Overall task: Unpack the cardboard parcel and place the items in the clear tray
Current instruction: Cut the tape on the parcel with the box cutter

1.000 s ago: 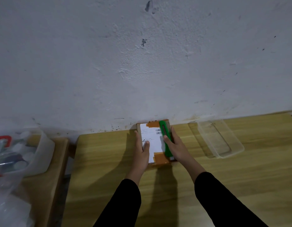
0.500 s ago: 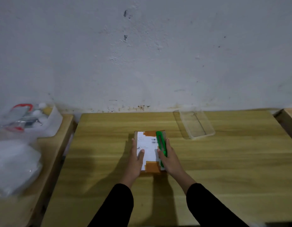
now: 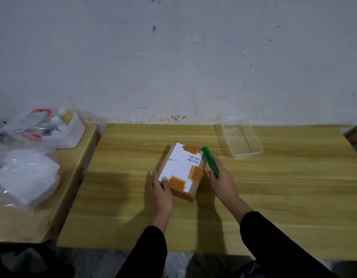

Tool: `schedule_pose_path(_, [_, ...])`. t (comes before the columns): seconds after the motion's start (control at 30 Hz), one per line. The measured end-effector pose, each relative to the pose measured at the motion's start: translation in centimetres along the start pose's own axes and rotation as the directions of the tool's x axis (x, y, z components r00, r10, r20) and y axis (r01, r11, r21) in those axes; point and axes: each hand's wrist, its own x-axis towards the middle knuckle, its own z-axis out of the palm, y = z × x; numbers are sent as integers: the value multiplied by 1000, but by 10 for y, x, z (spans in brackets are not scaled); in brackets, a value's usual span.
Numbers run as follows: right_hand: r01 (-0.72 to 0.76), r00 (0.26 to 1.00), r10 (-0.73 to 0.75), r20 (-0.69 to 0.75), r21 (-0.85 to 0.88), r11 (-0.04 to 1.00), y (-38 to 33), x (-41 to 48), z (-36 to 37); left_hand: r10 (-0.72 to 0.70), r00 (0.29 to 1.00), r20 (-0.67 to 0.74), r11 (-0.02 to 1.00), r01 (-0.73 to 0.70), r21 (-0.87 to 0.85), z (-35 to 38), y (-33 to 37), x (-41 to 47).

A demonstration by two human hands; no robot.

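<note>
- My left hand (image 3: 161,195) grips the cardboard parcel (image 3: 179,167), just left of the clear tray (image 3: 251,154); it looks light and stiff.
- My right hand (image 3: 223,183) clasps a green cutter (image 3: 206,155); I'd hold the parcel by its sides.

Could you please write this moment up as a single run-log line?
left hand: holds cardboard parcel, taped, unopened | right hand: grips green cutter at parcel's right edge | clear tray: empty

print on the cardboard parcel (image 3: 178,167) is too blurred to read.
</note>
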Motion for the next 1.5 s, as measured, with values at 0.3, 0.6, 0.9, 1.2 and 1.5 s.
schedule_pose_path(0.3, [-121,965,92,246,102,987,-16,32,-17,-35,998,-48,999,34,-17,-19,35,87])
schedule_pose_path(0.6, [28,1000,-28,0,-21,999,-28,31,-5,72,990,119,988,-87,128,-22,11,49])
schedule_pose_path(0.9, [40,999,-43,-8,-228,973,-35,22,-3,42,992,120,996,-51,75,-9,15,65])
schedule_pose_path(1.2, [18,996,11,85,-336,942,-55,32,-7,29,992,124,1000,-30,2,-8,9,67])
schedule_pose_path(1.5, [-18,991,61,117,-334,942,-39,-9,-37,23,996,90,1000,-23,-4,-6,8,67])
